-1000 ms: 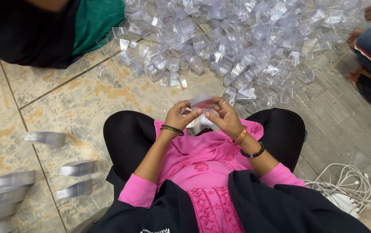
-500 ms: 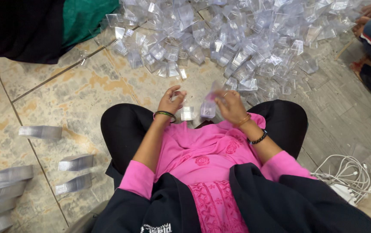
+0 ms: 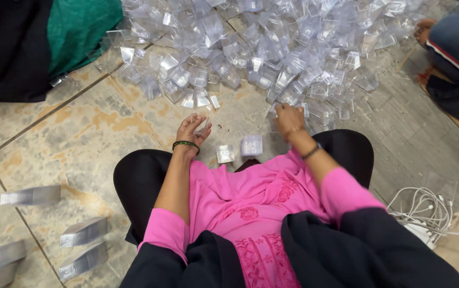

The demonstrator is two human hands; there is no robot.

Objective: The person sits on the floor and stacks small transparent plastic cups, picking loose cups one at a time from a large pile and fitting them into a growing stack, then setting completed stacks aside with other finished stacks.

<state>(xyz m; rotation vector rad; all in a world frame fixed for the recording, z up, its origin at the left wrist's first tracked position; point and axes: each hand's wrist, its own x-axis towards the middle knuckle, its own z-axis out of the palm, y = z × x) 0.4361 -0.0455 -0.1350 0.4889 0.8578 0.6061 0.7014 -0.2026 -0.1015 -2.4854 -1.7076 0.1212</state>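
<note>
My left hand (image 3: 191,129) hovers palm-up over the floor in front of my left knee, fingers spread, with nothing clearly in it. My right hand (image 3: 289,115) reaches to the near edge of a big heap of clear plastic boxes (image 3: 272,48). Its fingers are bent down onto the pieces there, and their grip is hidden. Between my hands, just in front of my pink top, two small clear boxes (image 3: 225,153) (image 3: 252,145) rest on the floor.
Flat stacks of clear pieces (image 3: 31,196) (image 3: 82,231) lie on the tiles at the left. White cables (image 3: 426,210) lie at the right. One person in black and green (image 3: 37,37) sits far left, and another person's leg (image 3: 456,48) shows far right.
My hands were together at my lap holding a clear box. They have parted, the box now lies on the floor, and my right hand has gone forward to the heap.
</note>
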